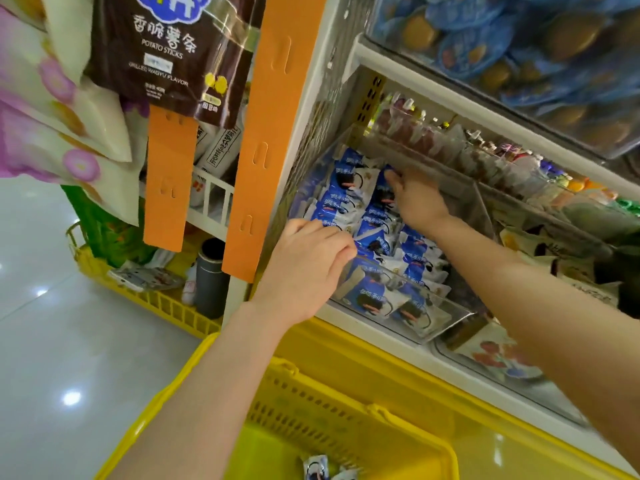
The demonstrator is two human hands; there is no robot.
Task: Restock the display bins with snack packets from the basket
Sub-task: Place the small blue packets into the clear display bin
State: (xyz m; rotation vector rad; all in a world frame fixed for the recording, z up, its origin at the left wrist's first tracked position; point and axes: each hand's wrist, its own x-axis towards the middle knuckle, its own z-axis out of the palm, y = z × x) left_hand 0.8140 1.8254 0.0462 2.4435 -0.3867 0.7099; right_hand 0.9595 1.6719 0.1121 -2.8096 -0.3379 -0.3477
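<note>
Both bare forearms stretch forward and up. The left hand (308, 261) sits nearer, palm down, fingers curled under; the right hand (419, 199) reaches deeper, fingers extended.

Two hands (306, 271) (420, 202), two yellow baskets (311, 403) (166, 306)

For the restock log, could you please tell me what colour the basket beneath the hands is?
The basket is yellow, clearest in the head view.

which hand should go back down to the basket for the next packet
Left, likely. The left hand sits at the front of the bin, almost above the packets lying in the basket; the right hand reaches deep toward the back.
</note>
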